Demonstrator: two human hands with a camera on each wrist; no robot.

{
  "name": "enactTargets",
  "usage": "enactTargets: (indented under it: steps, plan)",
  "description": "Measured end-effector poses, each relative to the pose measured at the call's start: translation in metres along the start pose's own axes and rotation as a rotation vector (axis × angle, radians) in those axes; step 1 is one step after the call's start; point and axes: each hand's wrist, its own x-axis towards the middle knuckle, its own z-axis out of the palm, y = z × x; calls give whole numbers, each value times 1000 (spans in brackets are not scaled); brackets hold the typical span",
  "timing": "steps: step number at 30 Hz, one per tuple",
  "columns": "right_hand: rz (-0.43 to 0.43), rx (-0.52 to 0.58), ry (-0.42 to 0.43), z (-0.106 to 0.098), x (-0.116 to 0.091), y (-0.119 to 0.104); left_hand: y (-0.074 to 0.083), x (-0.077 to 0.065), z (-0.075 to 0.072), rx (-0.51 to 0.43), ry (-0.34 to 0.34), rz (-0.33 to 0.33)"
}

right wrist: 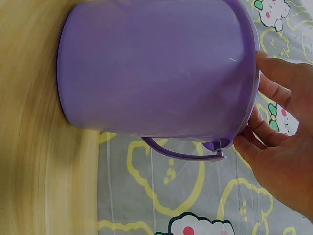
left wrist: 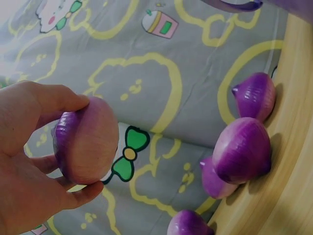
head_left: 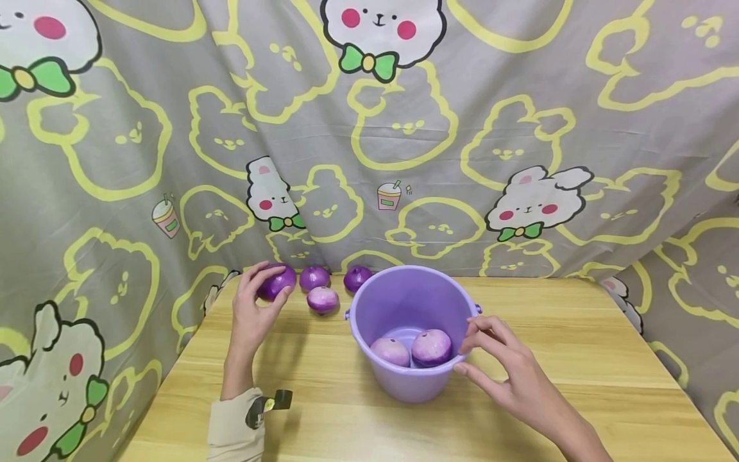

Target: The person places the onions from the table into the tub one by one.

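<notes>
At the near right of the surface (head_left: 312, 398), the right hand (head_left: 514, 378) grips the rim of the bucket (head_left: 410, 385), wrist angled inward, presumably for steadiness; two onions (head_left: 431, 347) rest inside. Farther left, the left hand (head_left: 252, 308) holds an onion (left wrist: 95, 142) between curved thumb and fingers, likely preventing slip. Beyond, loose onions (head_left: 314, 278) sit near the curtain (head_left: 416, 218).
</notes>
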Motion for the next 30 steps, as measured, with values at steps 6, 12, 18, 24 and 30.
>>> enactTargets:
  steps: [6, 12, 18, 24, 30]
  plan:
    - [-10, -1, 9, 0, 0, 0, 7, 1, -1, -8, 9, 19]
    - [-26, -8, 18, 1, 0, 1, 14, 2, -3, -18, 11, 15]
    - [-28, -6, 17, 1, 1, 1, 19, 0, -3, -7, 27, 5]
    - [13, 3, -6, 0, 1, 0, 45, -2, -3, -4, 30, 12]
    - [3, 2, 0, 1, 0, 0, 60, -2, -4, -21, 33, 44]
